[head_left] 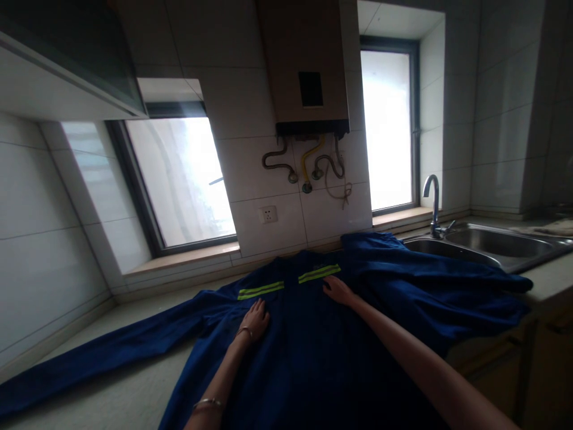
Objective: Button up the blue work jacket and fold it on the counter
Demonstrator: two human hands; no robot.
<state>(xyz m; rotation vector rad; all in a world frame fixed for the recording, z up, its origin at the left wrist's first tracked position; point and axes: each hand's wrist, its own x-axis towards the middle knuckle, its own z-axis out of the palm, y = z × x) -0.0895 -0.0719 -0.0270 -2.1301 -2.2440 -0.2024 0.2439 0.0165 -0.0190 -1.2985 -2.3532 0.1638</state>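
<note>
Across the counter [147, 382], a blue jacket [290, 346] lies spread under two hands.

At the left, the left hand [256, 319] rests palm down, its fingers stretched out and close together, touching the cloth just nearer than the left strip [261, 291] and grasping nothing. At the right, the right hand [339, 291] touches the cloth at the near edge of the right strip [319, 274], fingers partly curled; whether they pinch any fabric, I cannot tell. Both strips are yellow-green with a darker middle line. One sleeve [111, 346] reaches out to the left, fairly straight, while the cloth on the right lies rumpled beside the sink [505, 261].
</note>
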